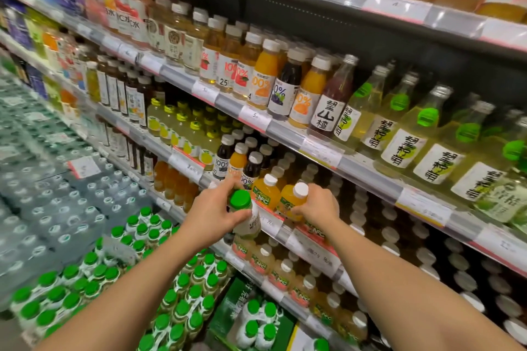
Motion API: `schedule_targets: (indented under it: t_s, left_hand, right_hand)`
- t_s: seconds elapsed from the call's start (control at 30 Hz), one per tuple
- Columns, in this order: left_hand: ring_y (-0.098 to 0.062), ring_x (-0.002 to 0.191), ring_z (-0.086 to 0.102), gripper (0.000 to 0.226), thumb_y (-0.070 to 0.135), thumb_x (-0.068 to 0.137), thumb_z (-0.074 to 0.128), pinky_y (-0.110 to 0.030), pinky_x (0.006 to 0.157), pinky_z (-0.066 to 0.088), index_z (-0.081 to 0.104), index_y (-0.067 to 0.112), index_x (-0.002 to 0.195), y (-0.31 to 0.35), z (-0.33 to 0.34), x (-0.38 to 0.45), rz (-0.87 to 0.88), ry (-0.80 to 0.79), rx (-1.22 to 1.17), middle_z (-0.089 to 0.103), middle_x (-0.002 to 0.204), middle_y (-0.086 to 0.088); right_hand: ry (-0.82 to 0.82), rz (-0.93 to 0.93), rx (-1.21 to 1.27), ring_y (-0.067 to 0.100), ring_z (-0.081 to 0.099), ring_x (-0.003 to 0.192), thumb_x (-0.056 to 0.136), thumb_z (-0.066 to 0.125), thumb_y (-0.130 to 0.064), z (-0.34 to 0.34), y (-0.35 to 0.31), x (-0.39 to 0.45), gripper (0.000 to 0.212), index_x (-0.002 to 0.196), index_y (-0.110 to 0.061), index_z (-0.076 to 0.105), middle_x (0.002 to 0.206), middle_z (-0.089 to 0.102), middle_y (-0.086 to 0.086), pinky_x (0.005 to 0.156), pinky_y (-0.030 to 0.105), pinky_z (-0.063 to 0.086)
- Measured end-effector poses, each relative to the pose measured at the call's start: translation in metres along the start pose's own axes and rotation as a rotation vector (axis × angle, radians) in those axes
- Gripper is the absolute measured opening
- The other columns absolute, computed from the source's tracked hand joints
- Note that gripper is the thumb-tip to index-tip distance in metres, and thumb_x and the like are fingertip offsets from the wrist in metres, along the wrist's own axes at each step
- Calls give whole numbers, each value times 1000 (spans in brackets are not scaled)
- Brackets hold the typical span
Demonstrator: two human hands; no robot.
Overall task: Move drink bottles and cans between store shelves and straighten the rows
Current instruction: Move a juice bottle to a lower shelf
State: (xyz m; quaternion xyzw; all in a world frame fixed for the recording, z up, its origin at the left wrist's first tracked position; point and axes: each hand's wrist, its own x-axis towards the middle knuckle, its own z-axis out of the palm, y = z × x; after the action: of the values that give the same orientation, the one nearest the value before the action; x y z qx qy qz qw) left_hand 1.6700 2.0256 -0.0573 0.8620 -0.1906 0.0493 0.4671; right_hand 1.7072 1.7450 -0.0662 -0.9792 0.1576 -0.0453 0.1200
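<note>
Here your left hand (pixel 212 215) was clamped around a green-capped bottle (pixel 245 215), held just off the shelf edge (pixel 281 232). Your right hand (pixel 316 205) gripped an orange juice bottle (pixel 292 199) on that shelf, beside another orange bottle (pixel 266 191), with dark juice bottles (pixel 251 169) crowding just behind.

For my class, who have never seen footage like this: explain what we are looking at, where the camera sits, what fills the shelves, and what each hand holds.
There is no machine here: the single picture comes from a camera worn on a person's head, looking down at two bare arms. The left hand has its grip closed on a green-capped bottle held in front of the shelf edge. The right hand grasps a white-capped orange juice bottle standing on that shelf. Rows of juice bottles fill the shelves; wrapped packs of green-capped bottles lie below.
</note>
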Motion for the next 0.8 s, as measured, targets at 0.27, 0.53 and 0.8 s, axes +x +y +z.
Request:
schedule_targets:
  t_s: [0.27, 0.53, 0.8]
  left_hand:
    - [-7, 77, 66, 36, 44, 80, 81, -39, 72, 56, 53, 37, 102, -12, 2, -22, -30, -22, 20, 70, 87, 11]
    - [-5, 79, 65, 38, 46, 81, 80, -37, 72, 56, 51, 40, 105, -19, 3, -21, -36, -35, 80, 69, 89, 12]
    - [-2, 79, 65, 39, 46, 80, 82, -35, 74, 57, 54, 39, 107, 1, 19, -4, -18, -81, 60, 70, 90, 14]
  right_hand:
    - [-55, 58, -117, 21, 65, 90, 75, 87, -51, 23, -2, 15, 53, 109, -24, 56, 95, 66, -3, 74, 37, 57]
    - [-124, -18, -300, 24, 69, 104, 81, 81, -48, 33, -3, 20, 60, 127, -22, 52, 113, 70, 1, 77, 36, 56]
    - [-76, -212, -377, 29, 62, 113, 90, 68, -33, 16, 13, 3, 58, 141, -18, 46, 128, 61, 7, 88, 41, 54]
